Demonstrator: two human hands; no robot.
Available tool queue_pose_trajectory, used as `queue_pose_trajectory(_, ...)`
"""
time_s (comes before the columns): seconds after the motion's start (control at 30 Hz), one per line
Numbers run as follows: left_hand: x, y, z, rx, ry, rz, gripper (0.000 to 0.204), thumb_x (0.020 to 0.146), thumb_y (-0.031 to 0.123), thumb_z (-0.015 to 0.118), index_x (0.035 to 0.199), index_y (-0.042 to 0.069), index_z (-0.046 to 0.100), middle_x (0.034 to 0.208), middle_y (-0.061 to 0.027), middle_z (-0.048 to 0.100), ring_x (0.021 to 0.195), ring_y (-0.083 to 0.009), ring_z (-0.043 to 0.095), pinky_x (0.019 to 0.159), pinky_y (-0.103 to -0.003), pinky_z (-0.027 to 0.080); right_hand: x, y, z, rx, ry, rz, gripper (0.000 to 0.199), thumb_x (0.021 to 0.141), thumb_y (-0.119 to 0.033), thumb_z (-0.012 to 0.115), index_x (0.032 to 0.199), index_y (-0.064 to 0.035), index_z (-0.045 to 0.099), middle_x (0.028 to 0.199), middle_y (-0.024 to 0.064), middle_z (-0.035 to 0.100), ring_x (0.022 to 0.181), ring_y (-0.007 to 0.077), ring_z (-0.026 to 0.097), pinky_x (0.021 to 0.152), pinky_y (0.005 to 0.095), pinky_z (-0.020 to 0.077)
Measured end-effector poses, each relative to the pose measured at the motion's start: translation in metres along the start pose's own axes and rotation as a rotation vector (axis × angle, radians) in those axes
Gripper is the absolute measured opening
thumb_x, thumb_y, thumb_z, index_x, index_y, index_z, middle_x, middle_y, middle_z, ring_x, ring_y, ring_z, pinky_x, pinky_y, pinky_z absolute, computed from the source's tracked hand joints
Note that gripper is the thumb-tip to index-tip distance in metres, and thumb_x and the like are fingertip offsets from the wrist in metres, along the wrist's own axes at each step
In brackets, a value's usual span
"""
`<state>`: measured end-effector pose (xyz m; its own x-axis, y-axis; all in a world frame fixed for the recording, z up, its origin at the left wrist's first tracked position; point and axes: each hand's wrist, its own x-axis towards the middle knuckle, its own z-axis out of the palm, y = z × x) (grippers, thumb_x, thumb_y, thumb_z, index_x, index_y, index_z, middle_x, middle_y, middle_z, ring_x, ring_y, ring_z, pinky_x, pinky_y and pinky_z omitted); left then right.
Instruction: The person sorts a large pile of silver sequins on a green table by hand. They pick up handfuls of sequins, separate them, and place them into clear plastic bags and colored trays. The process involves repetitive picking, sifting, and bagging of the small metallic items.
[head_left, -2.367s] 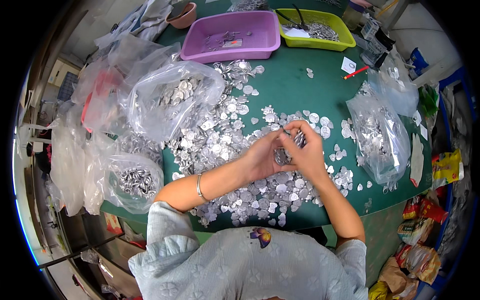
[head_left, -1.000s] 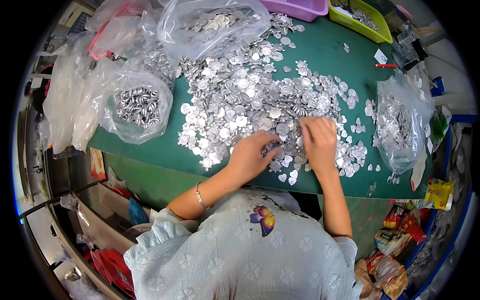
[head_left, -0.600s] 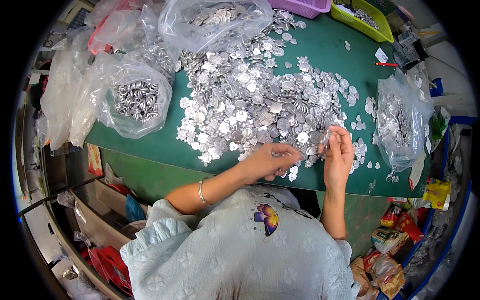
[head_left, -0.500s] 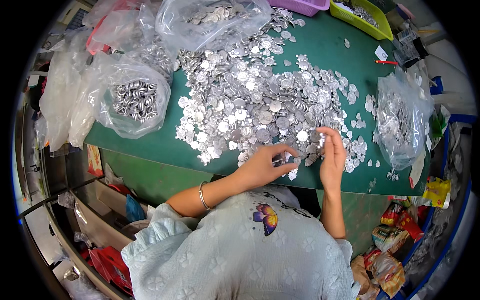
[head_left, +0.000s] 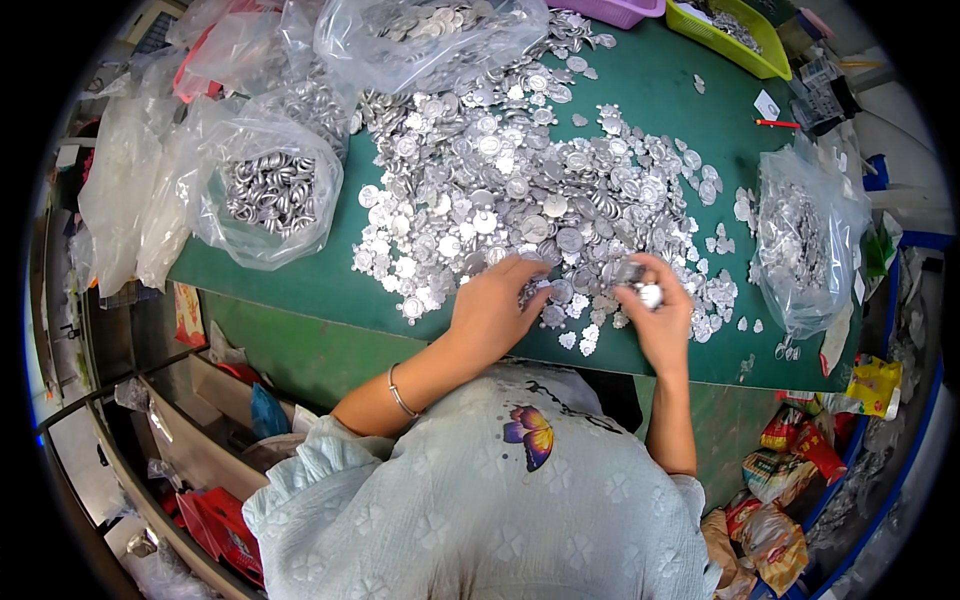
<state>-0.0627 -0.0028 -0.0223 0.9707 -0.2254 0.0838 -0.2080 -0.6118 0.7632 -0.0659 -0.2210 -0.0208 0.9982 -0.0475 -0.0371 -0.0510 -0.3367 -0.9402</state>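
Observation:
A wide heap of silver metal medals [head_left: 480,190], some round and some with scalloped edges, covers the middle of the green table [head_left: 400,340]. At its near edge my left hand [head_left: 492,310] is curled, with a few medals between thumb and fingers, partly hidden by the hand. To its right my right hand [head_left: 662,318] pinches one or more shiny medals [head_left: 650,295] between thumb and fingers, blurred by motion. A few scalloped medals [head_left: 588,338] lie loose on the table between the two hands.
On the left stands an open clear bag [head_left: 315,215] of silver ring-like pieces. A bag of coin-like pieces [head_left: 440,22] is at the back. A third plastic bag [head_left: 805,240] lies right, with purple [head_left: 625,12] and yellow-green [head_left: 765,62] baskets behind. A red pen [head_left: 777,124] lies nearby.
My left hand has moved left and up to the heap's edge. The right hand's fingers have bent from upright into a pinch with shiny medals, and the hand has shifted slightly left.

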Motion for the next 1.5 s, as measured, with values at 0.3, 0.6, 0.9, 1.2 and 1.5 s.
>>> queue_pose_trajectory(0.3,0.015,-0.01,-0.022,0.141,0.175,-0.065,0.035,0.073,0.013,0.071,0.106,0.006,0.06,0.089,-0.0132,0.063,0.073,-0.0281,0.061,0.063,-0.034,0.049,0.009,0.005,-0.009,1.505,-0.124,0.32,0.028,0.09,-0.023,0.05,0.106,-0.0003,0.05,0.086,0.0094,0.045,0.073,0.0158,0.041,0.048,0.0216,0.0329)
queue_pose_trajectory(0.6,0.044,-0.008,-0.018,0.292,-0.012,-0.05,0.039,0.072,0.024,0.073,0.106,0.009,0.06,0.09,-0.0102,0.062,0.077,-0.03,0.061,0.065,-0.037,0.049,0.009,-0.009,0.008,0.849,-0.26,0.28,0.021,0.091,-0.013,0.051,0.105,0.0001,0.058,0.073,0.0033,0.049,0.061,0.0102,0.046,0.047,0.0214,0.0359)
queue_pose_trajectory(0.9,-0.006,-0.029,-0.046,0.172,0.042,-0.142,0.029,0.072,0.02,0.072,0.097,0.01,0.061,0.086,-0.0094,0.061,0.071,-0.0305,0.061,0.06,-0.038,0.048,-0.002,-0.02,0.052,0.006,-0.137,0.006,0.02,0.076,-0.003,0.067,0.095,-0.0042,0.065,0.069,-0.001,0.045,0.057,0.0063,0.039,0.05,0.0193,0.0299)
queue_pose_trajectory(1.2,-0.019,-0.029,-0.038,0.247,0.103,-0.246,0.041,0.071,0.017,0.072,0.11,0.014,0.056,0.086,-0.0081,0.057,0.069,-0.029,0.06,0.058,-0.038,0.047,0.009,-0.039,0.09,-0.531,-0.141,-0.338,0.025,0.075,-0.012,0.069,0.098,-0.0069,0.061,0.077,0.0071,0.052,0.062,0.0228,0.057,0.051,0.034,0.0435)
queue_pose_trajectory(1.5,-0.021,-0.042,-0.035,0.103,0.207,-0.217,0.026,0.073,0.013,0.069,0.096,0.011,0.058,0.085,-0.0081,0.058,0.069,-0.0304,0.06,0.058,-0.039,0.047,0.029,-0.036,0.107,-0.278,-0.176,-0.382,0.016,0.075,-0.01,0.07,0.078,-0.0036,0.055,0.084,0.0075,0.054,0.063,0.0198,0.058,0.051,0.0315,0.045)
